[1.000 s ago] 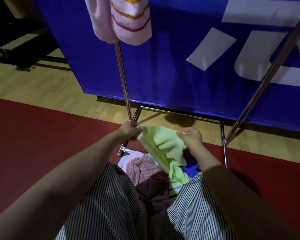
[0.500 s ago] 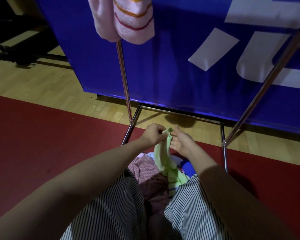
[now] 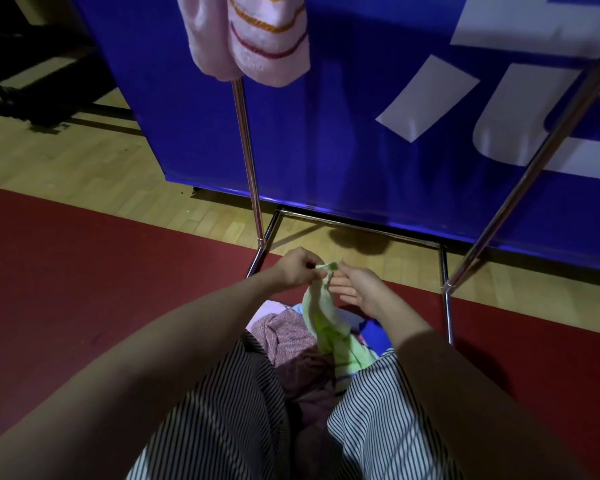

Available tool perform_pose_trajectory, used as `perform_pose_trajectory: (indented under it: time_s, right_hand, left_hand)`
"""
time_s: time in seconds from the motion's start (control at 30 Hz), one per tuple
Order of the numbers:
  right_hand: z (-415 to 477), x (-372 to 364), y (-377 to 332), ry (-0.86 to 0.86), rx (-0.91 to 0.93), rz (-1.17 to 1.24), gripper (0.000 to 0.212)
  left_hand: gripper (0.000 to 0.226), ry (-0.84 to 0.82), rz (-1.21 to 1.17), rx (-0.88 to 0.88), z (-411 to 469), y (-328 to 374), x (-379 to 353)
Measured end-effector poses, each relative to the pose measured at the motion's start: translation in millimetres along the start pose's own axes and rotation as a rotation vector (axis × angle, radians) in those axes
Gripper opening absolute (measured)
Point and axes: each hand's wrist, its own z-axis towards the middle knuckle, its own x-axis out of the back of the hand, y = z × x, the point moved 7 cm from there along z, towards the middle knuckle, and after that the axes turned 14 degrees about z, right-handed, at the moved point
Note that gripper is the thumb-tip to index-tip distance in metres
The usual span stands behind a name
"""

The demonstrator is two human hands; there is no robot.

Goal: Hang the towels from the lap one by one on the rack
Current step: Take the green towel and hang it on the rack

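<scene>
A light green towel [image 3: 321,315] hangs bunched from its top corner down onto the pile on my lap. My left hand [image 3: 297,268] pinches that corner. Just right of it, my right hand [image 3: 362,289] has its fingers stretched toward the towel's upper edge, touching it. A mauve towel [image 3: 284,344] and a blue one [image 3: 374,337] lie between my striped trouser legs. The chrome rack [image 3: 246,147] stands right in front, and a pink striped towel [image 3: 257,36] hangs from its top at upper left.
The rack's right pole [image 3: 534,161] slants up to the top right and its base bar [image 3: 361,230] lies on the wood floor. A blue banner [image 3: 361,116] stands close behind. A red mat [image 3: 84,271] covers the floor under me.
The green towel was spread between both hands. The hands came together at its top and it now hangs bunched; the right hand's fingers have loosened and straightened.
</scene>
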Motion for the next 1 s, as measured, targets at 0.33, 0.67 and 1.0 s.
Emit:
perform_pose_trajectory:
  time_s: [0.33, 0.67, 1.0]
  right_hand:
    - [1.1, 9.3, -9.8, 0.068, 0.28, -0.944, 0.05]
    - [-5.6, 29.5, -31.7, 0.161, 0.411, -0.323, 0.021]
    - [-5.8, 8.3, -24.9, -0.09, 0.415, -0.601, 0.014]
  left_hand:
    - [0.026, -0.306, -0.294, -0.014, -16.8, 5.8, -8.8]
    - [0.034, -0.223, -0.428, -0.027, -12.8, -5.6, 8.1]
    - [0.01, -0.17, -0.097, -0.067, -18.8, -22.6, 21.4]
